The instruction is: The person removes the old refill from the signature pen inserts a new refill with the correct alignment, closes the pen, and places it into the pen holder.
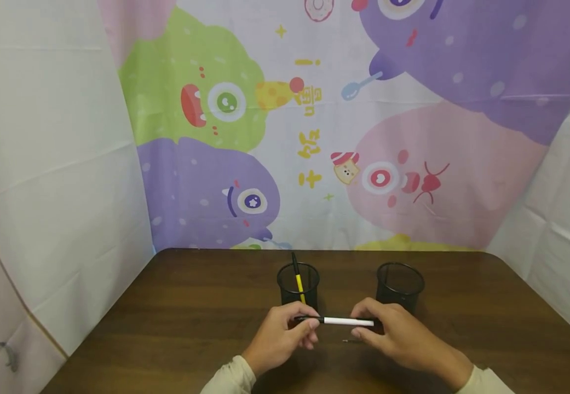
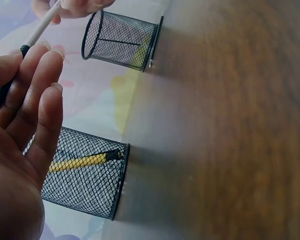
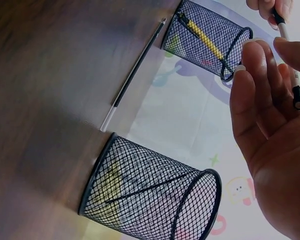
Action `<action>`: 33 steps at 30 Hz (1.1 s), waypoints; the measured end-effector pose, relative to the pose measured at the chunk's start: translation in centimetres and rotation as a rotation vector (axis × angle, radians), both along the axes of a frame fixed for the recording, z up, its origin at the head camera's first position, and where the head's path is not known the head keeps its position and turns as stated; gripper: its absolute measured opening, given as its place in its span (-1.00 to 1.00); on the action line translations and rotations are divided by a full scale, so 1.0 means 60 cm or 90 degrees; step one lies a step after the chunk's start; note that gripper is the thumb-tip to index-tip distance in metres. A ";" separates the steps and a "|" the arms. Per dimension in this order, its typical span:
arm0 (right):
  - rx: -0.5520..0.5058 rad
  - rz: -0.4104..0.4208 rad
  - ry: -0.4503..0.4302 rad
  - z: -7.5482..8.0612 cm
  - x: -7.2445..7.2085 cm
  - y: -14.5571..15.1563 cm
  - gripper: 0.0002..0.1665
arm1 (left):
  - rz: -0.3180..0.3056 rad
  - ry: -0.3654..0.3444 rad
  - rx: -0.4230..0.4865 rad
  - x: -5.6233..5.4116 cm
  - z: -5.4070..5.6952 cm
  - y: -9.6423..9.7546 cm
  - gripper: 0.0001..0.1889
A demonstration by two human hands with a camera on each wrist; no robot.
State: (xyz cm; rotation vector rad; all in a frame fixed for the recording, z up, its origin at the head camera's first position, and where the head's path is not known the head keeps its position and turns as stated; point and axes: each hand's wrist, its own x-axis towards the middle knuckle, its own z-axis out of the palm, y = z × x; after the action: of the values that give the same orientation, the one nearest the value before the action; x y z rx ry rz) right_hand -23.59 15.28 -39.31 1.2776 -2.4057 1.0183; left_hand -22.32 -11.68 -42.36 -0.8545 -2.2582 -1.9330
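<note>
A pen (image 1: 341,321) with a white barrel and black ends lies level between my two hands above the table. At its black left end, my left hand (image 1: 281,335) pinches it between thumb and fingers. The right hand (image 1: 405,335) holds the other end, thumb below and fingers above in the head view. Below the hands, a thin ink refill (image 3: 135,72), dark with a clear end, rests on the table; the hands hide most of it in the head view.
Behind my left hand stands a black mesh cup (image 1: 286,295) with a yellow and black pen (image 1: 300,284) leaning in it. A second mesh cup (image 1: 382,290) is behind my right hand. A patterned cloth (image 1: 314,219) hangs behind the brown table (image 1: 191,306).
</note>
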 end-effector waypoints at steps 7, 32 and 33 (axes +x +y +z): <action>-0.006 -0.001 0.043 -0.002 -0.001 0.000 -0.85 | -0.002 -0.007 -0.002 0.001 0.002 0.000 -0.90; -0.014 0.033 0.062 -0.005 -0.005 0.002 -0.82 | -0.005 -0.012 0.000 0.004 0.004 0.000 -0.91; -0.013 0.032 0.060 -0.004 -0.006 0.003 -0.82 | -0.006 -0.011 -0.001 0.004 0.004 0.000 -0.91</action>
State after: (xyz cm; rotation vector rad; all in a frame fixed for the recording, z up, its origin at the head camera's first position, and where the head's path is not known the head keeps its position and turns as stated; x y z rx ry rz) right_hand -23.93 15.43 -39.55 1.3542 -2.2992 0.9710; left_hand -22.11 -11.68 -42.10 -0.8529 -2.2686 -1.9504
